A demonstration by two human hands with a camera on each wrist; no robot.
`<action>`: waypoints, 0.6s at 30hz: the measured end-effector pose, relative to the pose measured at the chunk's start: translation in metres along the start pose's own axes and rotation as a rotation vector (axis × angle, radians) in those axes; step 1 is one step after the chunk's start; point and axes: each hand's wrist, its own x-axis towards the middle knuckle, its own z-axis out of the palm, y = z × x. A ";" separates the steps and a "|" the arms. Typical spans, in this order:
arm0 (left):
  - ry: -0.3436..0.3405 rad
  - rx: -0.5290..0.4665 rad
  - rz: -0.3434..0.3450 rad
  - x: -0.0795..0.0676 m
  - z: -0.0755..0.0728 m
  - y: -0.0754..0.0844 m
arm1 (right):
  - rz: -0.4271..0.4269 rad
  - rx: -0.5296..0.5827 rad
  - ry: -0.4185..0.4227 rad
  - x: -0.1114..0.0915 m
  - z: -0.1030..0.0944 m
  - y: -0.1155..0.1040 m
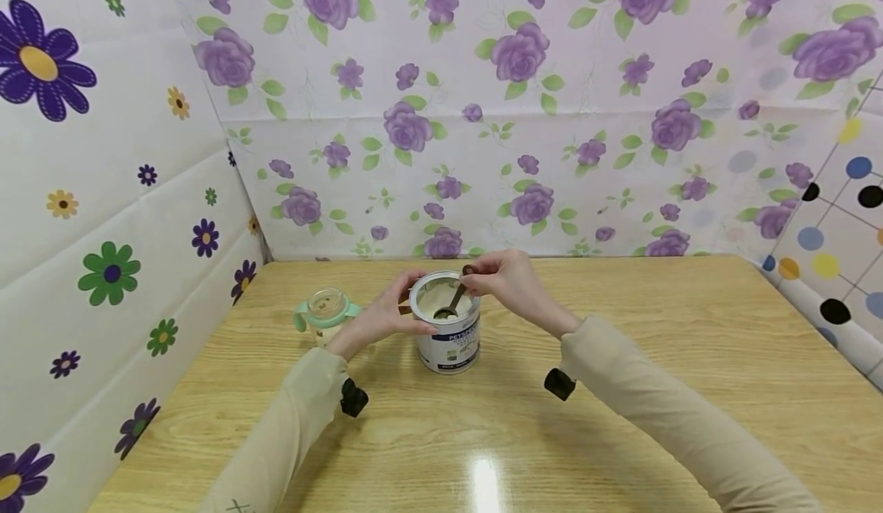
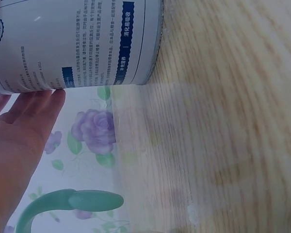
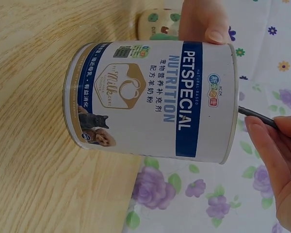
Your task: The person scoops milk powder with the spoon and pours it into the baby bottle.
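Note:
A white and blue pet milk powder can (image 1: 448, 348) stands upright on the table, with its top uncovered and pale powder (image 1: 441, 297) inside. My left hand (image 1: 386, 310) grips the can's left side near the rim, thumb in front and fingers behind. With thumb and fingers, my right hand (image 1: 507, 283) pinches the handle of a dark spoon (image 1: 458, 295) above the rim. The spoon's bowl is down inside the can, at the powder. In the right wrist view the can's printed front (image 3: 150, 102) shows, and only the spoon's handle (image 3: 257, 116) is visible.
Left of the can, partly behind my left forearm, a clear bottle (image 1: 327, 306) with green handles stands on the wooden table (image 1: 662, 390). A floral sheet (image 1: 524, 114) hangs behind the table, and another patterned sheet (image 1: 124, 214) runs along the left side.

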 end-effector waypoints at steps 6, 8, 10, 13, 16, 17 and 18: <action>0.007 -0.007 -0.007 0.000 0.000 -0.001 | 0.071 0.070 0.026 0.001 0.000 -0.001; 0.009 -0.011 -0.006 0.000 0.001 -0.001 | 0.111 0.111 0.044 0.003 0.000 0.000; 0.011 -0.006 -0.007 0.000 0.001 -0.001 | 0.161 0.153 0.069 0.004 -0.001 0.001; 0.011 0.000 -0.006 -0.001 0.001 0.000 | 0.231 0.212 0.107 0.006 -0.002 0.004; 0.009 -0.002 -0.004 -0.001 0.001 0.001 | 0.287 0.254 0.129 0.008 -0.002 0.006; 0.009 -0.006 -0.003 -0.001 0.001 0.000 | 0.298 0.262 0.135 0.008 -0.002 0.007; 0.007 -0.007 -0.001 0.000 0.001 0.000 | 0.307 0.267 0.139 0.009 -0.002 0.006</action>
